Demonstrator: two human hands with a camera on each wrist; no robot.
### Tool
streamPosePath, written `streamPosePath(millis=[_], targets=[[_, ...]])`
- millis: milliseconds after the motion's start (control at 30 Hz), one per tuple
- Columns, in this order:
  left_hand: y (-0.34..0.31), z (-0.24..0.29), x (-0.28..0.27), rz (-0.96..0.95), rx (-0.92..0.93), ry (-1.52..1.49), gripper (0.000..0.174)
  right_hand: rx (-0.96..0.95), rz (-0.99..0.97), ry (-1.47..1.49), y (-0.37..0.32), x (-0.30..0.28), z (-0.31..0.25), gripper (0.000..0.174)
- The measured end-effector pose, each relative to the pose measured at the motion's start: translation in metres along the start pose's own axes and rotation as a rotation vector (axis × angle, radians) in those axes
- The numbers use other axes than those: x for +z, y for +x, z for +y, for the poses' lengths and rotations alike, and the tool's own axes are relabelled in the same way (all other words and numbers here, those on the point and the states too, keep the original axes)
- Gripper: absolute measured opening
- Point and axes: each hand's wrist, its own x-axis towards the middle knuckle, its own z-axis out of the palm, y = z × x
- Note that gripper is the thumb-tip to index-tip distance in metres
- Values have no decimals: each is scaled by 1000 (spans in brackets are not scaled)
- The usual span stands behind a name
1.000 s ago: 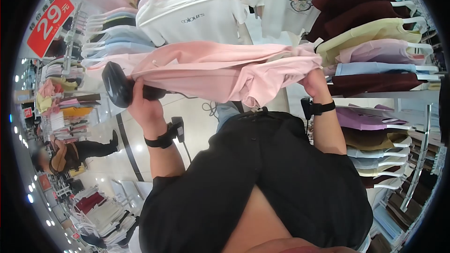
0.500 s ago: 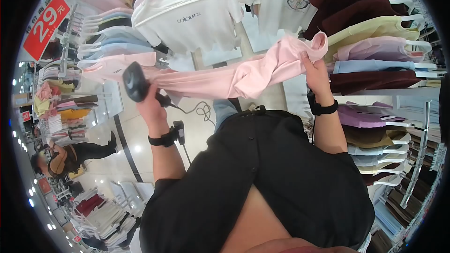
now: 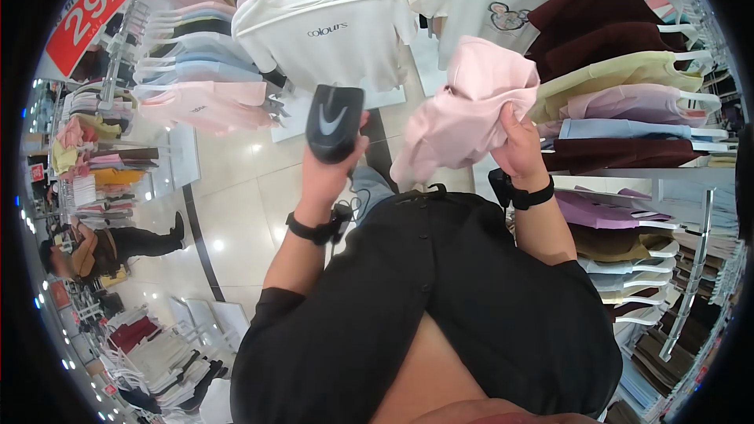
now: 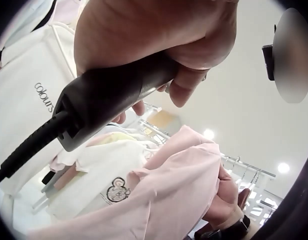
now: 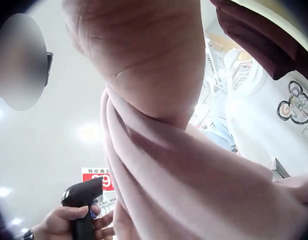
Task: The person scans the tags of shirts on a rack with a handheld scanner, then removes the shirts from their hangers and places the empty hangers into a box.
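Note:
My left hand [image 3: 326,184] grips a black corded barcode scanner [image 3: 335,127] by its handle, its rounded head pointing up and away from me. In the left wrist view, the cord [image 4: 31,147] runs out of the handle's end. On the other side, my right hand [image 3: 518,148] holds a bunched pale pink garment [image 3: 463,114] by one end, thumb on the near side. The rest of the cloth hangs in folds toward the left, apart from the scanner. Folds of the garment [image 5: 184,170] hide the right fingertips in the right wrist view.
White T-shirts [image 3: 330,35] hang ahead. Maroon tops [image 3: 593,35] and pastel ones line the right rack. A folded-over pink top [image 3: 208,106] hangs at left under a red price sign [image 3: 88,22]. Another person [image 3: 110,250] stands far left on the tiled floor [image 3: 243,196].
My left hand has let go of the garment's left end and moved right with the scanner, now upright. The garment, stretched between both hands before, hangs bunched from my right hand.

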Motion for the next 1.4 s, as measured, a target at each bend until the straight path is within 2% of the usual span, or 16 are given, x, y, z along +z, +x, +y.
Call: streamPosePath(millis=[67,200,233,300,400,467,533,600,633,733,767,867,900,1100,1233,1400], targets=[[3,10,6,-122,-43,107,51,19,-75,39,1,1,-5,57],[9,14,26,-76,14,99,40,24,-91,-77,0,12,-11,63],[10,21,31,-83,23,146,41,32,-76,-103,0,7,-6,76],[13,34,44,-113,58,208,49,-71,-144,-199,1,3,4,76],[18,51,64,-186,105,315,51,-63,-242,-357,0,30,-5,85],[25,49,69,-287,131,328,52,16,-253,-455,-4,44,-14,89],[24,50,70,-261,115,360,49,93,-217,-582,-7,48,-17,88],[19,56,68,-169,121,331,47,118,-189,-626,-5,40,-13,81],[19,53,65,-120,229,340,38,22,-139,-775,-8,47,-17,57],[24,73,48,-165,311,448,43,-167,-58,-1201,2,24,-8,31],[21,85,45,-184,319,491,43,-164,15,-1279,1,25,-9,21],[31,95,32,-163,344,446,33,-40,89,-1368,8,9,0,20],[30,99,28,-127,263,439,33,-76,103,-1327,12,2,6,20],[52,91,-26,-42,205,594,34,-201,208,-1159,41,3,13,19],[69,68,-63,43,163,584,37,-226,95,-1123,70,41,-5,16],[75,23,-103,84,89,322,35,-37,-84,-753,94,90,-3,15]])
